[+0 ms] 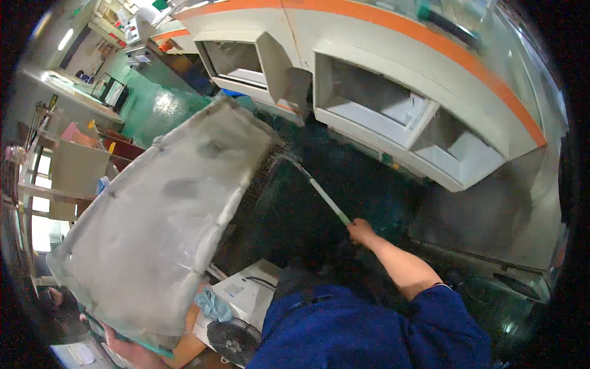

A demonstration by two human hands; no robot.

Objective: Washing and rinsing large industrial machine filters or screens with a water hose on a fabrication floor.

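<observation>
The right hand (361,232) is closed round the near end of a slim pale wand (329,200), whose lower end shows green beside the fingers. The wand slants up and to the left, away from the body, and a thin pale streak, perhaps water, runs from its far tip towards the right edge of a large grey panel (160,203). That panel fills the space left of the right hand, well apart from it, tilted, with a thick pale border and darker patches near its upper end. The left hand (123,349) is at the panel's lower end, by a green edge; it is blurred and partly hidden, so how far it is closed cannot be told.

Between the panel and the blue clothing (369,326) sit a white box (246,292), a light-blue cloth (213,305) just beside it, and a round dark grille (233,342) below the cloth. Beyond the wand stands a white unit (362,34) with an orange stripe and open recesses.
</observation>
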